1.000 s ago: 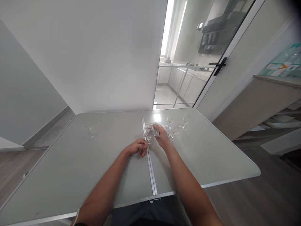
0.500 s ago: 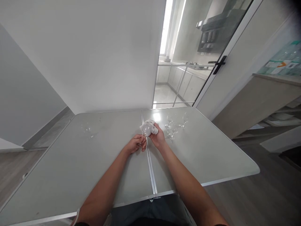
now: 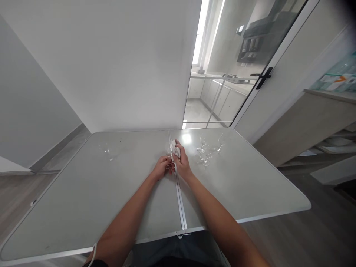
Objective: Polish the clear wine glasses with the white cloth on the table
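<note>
Tabletop [image 3: 83, 193], pale grey-green, with rounded corners and a metallic edge. A metal strip [image 3: 180, 207] divides it from the far edge to the near edge. Right of the strip, toward the far side, three clear stemmed glasses [image 3: 205, 161] stand upright in a loose cluster. Left of it, near the far left corner, rests clear glassware [image 3: 107, 151], its outline faint.

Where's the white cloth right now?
In the head view, the white cloth is bunched in the right hand, just right of the glass held by the left hand, near the metal table seam.
</note>
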The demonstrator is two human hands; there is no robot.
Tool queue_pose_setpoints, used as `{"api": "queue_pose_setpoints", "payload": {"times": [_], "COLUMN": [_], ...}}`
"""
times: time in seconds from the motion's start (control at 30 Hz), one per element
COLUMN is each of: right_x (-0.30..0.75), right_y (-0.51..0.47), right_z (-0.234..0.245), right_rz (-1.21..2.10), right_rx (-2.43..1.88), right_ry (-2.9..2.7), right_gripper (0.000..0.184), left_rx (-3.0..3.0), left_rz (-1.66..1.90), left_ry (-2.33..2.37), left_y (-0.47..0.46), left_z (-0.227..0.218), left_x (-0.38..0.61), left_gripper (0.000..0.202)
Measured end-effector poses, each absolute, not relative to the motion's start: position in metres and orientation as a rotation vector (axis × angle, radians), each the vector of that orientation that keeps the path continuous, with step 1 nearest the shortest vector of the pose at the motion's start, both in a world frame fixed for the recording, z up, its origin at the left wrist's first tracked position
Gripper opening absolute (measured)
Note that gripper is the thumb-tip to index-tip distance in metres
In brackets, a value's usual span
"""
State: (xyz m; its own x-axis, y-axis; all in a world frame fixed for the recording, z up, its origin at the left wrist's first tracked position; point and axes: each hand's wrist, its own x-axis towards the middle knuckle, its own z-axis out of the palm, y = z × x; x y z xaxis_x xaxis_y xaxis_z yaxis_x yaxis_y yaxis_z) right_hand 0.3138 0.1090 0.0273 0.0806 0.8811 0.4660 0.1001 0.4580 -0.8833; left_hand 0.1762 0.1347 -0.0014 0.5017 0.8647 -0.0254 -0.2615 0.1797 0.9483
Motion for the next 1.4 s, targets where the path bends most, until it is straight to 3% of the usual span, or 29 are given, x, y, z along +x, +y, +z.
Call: {"api": "queue_pose_setpoints", "payload": {"times": [0.23,0.33,0.7,0.87,1.0,1.17,1.4], "right_x": [0.324,0.33,0.337,0.334,0.324,0.309,0.306], "right_y": [0.108,0.11,0.108,0.115,0.12,0.118,0.114], "right_z": [0.038,0.041,0.049,0.045,0.037,0.025,0.017], "right_rz": [0.147,0.062,0.52,0.914,1.035,1.063,0.887], "right_rx": [-0.902,-0.978,-1.085,-0.852,-0.749,-0.876,-0.98], "right_ry": [-2.035,-2.035,-1.396,-0.996,-0.746,-0.855,-1.459], "right_gripper": [0.038,0.036,0.016,0.025,0.036,0.05,0.045], "left_rx": [1.226,1.328,1.406,1.406,1.408,1.411,1.378], "left_rz": [0.865,0.767,0.592,0.59,0.627,0.854,1.177], "left_ry": [0.711,0.699,0.648,0.617,0.591,0.708,0.895], "left_y": [0.131,0.128,0.128,0.128,0.126,0.13,0.142], "left_z": [-0.01,-0.005,-0.001,-0.002,0.002,0.001,-0.017], "left_x": [0.18,0.179,0.175,0.174,0.177,0.181,0.18], "left_gripper": [0.018,0.021,0.062,0.066,0.065,0.064,0.059]}}
